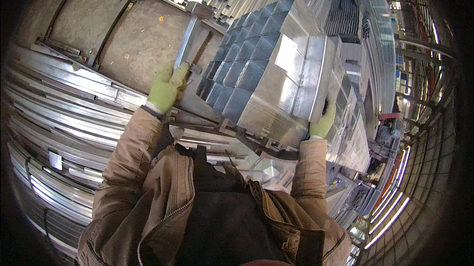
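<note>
My left hand (168,88), in a yellow-green glove, is closed round the near end of a grey metal post (186,39). Right of it lies a bundle of square metal tubes (269,103), their dark open ends facing left. Along the right side of the bundle's top runs a long, shiny bent metal profile (311,76). My right hand (324,122), gloved the same way, grips the near end of this profile from its right side. Part of its fingers is hidden behind the metal.
Long metal bars (64,98) lie stacked at the left. A rack frame (111,29) stands over the brown floor at the far left. More profiles (345,9) are piled at the far right, and a black strap (266,150) hangs below the bundle.
</note>
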Available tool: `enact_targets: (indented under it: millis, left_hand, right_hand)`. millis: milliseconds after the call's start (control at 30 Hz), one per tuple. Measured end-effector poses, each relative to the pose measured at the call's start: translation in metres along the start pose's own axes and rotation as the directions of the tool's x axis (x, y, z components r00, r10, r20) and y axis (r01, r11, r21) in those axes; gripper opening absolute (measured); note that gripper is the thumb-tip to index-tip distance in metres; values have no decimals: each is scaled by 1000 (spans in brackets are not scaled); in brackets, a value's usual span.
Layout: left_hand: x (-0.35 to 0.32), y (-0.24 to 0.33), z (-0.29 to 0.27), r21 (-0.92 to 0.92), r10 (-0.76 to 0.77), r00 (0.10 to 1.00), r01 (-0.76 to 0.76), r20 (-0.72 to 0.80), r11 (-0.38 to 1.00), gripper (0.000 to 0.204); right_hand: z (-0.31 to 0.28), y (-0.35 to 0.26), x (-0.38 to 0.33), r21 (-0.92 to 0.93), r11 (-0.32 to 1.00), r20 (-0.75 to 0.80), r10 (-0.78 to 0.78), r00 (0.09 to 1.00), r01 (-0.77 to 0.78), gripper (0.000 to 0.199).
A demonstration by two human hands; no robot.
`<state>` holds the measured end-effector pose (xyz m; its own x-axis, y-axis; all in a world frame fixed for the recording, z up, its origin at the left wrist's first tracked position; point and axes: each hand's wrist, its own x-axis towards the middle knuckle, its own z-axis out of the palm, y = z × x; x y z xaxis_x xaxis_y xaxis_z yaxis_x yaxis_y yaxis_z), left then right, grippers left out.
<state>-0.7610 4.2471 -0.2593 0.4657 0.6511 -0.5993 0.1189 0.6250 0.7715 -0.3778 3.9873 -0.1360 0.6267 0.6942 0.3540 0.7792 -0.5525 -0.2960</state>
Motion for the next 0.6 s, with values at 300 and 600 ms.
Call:
enact_targets:
  millis: [300, 600]
  left_hand:
    - [35, 14, 28, -30, 143, 982, -140, 125, 990, 46]
    - [35, 13, 15, 69, 54, 996, -59, 75, 996, 57]
  right_hand:
    - [0, -3, -1, -15, 1000, -6, 0, 1000, 0, 39]
    - [0, -5, 2, -16, 1000, 3, -6, 1000, 6, 38]
